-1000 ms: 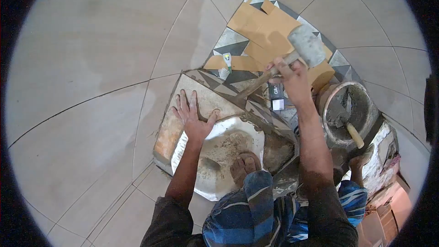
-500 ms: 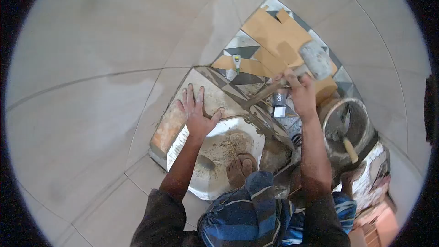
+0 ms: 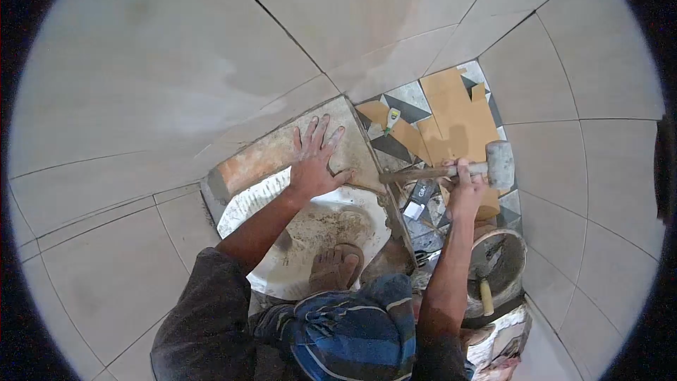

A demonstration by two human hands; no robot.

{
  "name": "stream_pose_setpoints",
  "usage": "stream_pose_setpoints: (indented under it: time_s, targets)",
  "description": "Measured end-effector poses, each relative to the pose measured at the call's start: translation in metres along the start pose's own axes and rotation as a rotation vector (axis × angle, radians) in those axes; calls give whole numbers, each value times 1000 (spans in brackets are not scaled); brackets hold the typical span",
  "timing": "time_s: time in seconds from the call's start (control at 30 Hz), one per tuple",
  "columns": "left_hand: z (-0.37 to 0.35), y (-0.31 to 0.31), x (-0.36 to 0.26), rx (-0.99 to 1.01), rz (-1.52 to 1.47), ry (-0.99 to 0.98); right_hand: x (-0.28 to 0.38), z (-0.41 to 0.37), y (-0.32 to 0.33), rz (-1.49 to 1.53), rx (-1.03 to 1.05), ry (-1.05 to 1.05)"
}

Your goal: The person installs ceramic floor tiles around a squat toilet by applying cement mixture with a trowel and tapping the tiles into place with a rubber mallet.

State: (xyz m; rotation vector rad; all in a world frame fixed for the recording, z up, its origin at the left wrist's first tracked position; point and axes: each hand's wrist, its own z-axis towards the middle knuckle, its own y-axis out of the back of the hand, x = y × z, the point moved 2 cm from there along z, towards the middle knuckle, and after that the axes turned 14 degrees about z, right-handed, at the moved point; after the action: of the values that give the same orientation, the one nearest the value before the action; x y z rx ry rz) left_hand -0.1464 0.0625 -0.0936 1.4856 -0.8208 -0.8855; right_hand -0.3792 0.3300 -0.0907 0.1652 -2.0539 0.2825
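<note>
My left hand (image 3: pixel 315 164) lies flat with fingers spread on a pale tile (image 3: pixel 352 137) beside a white squat toilet pan (image 3: pixel 377 222). The pan is smeared with dirt, and my sandalled foot (image 3: pixel 335 264) rests in it. Closed around a mallet (image 3: pixel 500 164), my right hand (image 3: pixel 464 190) grips the handle close to the big grey head. The handle points left, its end near the tile's right edge. Below the mallet lie a small dark box with a white end (image 3: pixel 417 201) and patterned floor tiles (image 3: pixel 395 147).
Cardboard pieces (image 3: pixel 451 109) cover part of the patterned floor, with a small white-and-green tube (image 3: pixel 392 120) at their left. A bucket (image 3: pixel 518 268) of grey mix stands at the right, a trowel handle (image 3: pixel 486 298) leaning out. Large beige wall tiles (image 3: pixel 176 49) surround the corner.
My view has turned, shifting the scene. The mallet, formerly slanted with its head raised away from me, now lies nearly level across the view. My left hand stays flat on the tile.
</note>
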Motion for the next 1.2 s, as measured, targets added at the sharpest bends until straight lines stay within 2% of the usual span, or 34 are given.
stream_pose_setpoints:
  time_s: [0.1, 0.2, 0.3, 0.47, 0.53, 0.57, 0.6, 0.67, 0.7, 0.77, 0.9, 0.97, 1.2]
  targets:
    - [0, 3, 0, 16, -16, -5, 6, -4, -4, 177, 51, 1]
    - [-1, -1, 1, 0, -19, -1, 14, -1, -2, 212, -28, 7]
    - [-1, 0, 1, 40, 6, -13, -15, 10, 9, 179, -2, 4]
    - [-1, -3, 2, 21, -26, -15, 8, -3, -6, 163, 52, -38]
    - [-1, -3, 2, 11, -31, -7, 13, -2, -5, 205, -28, -37]
    - [-1, -6, 0, -6, -41, -10, -11, 16, 22, -189, 45, 219]
    - [-2, -5, 2, -23, -42, -7, -11, 14, 19, -180, 66, 212]
    - [-3, -2, 2, 1, -17, 8, -9, 5, 2, 189, 2, -28]
    - [-3, 0, 2, 18, -15, -1, -12, 6, 2, 198, 34, -46]
    - [-3, -2, 5, 15, -5, 20, -12, 12, 11, 18, 43, -36]
    - [-4, -6, 3, -30, -5, 19, 3, 6, 2, 42, 92, 13]
    - [-4, -5, 3, -47, -6, 26, 10, -2, -12, 196, 57, -7]
    - [-6, -2, 4, -86, -61, 25, 18, -3, -21, 138, 62, -5]
